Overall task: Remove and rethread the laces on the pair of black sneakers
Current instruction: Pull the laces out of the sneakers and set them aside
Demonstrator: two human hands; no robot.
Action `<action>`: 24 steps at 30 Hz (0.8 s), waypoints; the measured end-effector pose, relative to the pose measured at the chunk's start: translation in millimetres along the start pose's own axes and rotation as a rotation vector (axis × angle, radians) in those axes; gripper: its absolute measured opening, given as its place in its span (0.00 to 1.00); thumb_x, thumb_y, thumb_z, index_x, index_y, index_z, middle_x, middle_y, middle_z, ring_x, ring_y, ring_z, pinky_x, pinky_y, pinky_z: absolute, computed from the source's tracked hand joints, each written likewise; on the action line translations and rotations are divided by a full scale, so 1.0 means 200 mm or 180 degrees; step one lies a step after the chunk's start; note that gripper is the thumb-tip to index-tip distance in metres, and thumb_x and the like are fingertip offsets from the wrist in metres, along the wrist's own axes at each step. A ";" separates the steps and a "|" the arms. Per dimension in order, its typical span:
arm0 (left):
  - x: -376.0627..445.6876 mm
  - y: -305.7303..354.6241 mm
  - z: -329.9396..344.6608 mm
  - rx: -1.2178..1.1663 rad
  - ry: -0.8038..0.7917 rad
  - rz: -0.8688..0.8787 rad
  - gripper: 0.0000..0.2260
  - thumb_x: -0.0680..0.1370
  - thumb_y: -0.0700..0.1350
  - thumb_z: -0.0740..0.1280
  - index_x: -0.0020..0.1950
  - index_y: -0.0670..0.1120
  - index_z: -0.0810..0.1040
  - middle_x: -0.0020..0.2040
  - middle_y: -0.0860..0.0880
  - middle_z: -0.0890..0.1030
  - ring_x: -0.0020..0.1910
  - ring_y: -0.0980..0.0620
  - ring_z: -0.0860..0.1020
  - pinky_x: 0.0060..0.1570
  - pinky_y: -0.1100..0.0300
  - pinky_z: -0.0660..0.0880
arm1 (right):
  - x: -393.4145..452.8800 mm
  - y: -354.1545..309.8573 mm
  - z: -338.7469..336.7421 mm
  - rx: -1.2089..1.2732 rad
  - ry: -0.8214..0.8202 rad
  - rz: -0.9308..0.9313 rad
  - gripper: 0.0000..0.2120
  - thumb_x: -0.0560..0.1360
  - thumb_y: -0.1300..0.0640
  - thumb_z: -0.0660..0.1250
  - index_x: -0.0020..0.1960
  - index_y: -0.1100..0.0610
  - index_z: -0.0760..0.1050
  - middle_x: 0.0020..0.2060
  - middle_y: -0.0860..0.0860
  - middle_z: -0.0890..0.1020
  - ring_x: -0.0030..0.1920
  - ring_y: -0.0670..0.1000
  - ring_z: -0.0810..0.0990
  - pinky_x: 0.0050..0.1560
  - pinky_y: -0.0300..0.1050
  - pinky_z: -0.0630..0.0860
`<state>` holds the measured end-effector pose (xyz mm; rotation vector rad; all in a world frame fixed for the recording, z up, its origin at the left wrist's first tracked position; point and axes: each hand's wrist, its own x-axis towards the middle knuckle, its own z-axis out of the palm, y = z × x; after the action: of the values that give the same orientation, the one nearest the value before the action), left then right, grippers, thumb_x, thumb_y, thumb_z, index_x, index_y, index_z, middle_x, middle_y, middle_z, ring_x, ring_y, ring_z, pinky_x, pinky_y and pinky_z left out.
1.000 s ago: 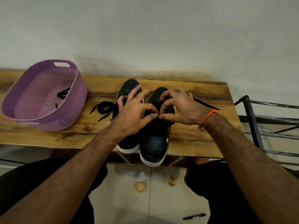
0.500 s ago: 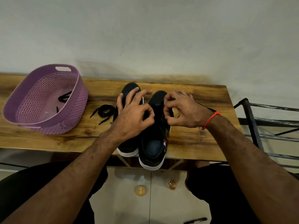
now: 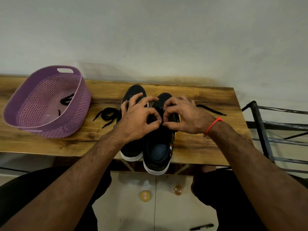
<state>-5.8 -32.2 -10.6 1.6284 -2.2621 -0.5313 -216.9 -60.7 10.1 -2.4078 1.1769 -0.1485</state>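
Both hands over right sneaker at table front edge | left hand pinching, contents unclear | right hand pinching, contents unclear

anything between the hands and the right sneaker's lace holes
Nothing visible does. The left hand and right hand are both already on top of the right sneaker, fingertips pinching at its lacing area; the eyelets themselves are hidden under the fingers.

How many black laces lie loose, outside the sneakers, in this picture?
3 seem visible: one in the purple basket, lace; one coiled on the table left of the sneakers; one end trailing right of them. Hands may hide more.
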 end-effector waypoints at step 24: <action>-0.01 0.04 0.06 -0.0034 0.0092 -0.0353 0.06 0.80 0.56 0.64 0.53 0.58 0.79 0.69 0.59 0.70 0.72 0.52 0.56 0.61 0.53 0.52 | -0.02 0.02 0.00 0.0100 0.0124 -0.0100 0.05 0.72 0.47 0.71 0.45 0.42 0.75 0.52 0.42 0.69 0.58 0.46 0.62 0.62 0.56 0.63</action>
<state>-17.9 -26.4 -17.5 1.7526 -2.1542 -0.5417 -222.6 -60.2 8.7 -2.4068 1.1458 -0.2234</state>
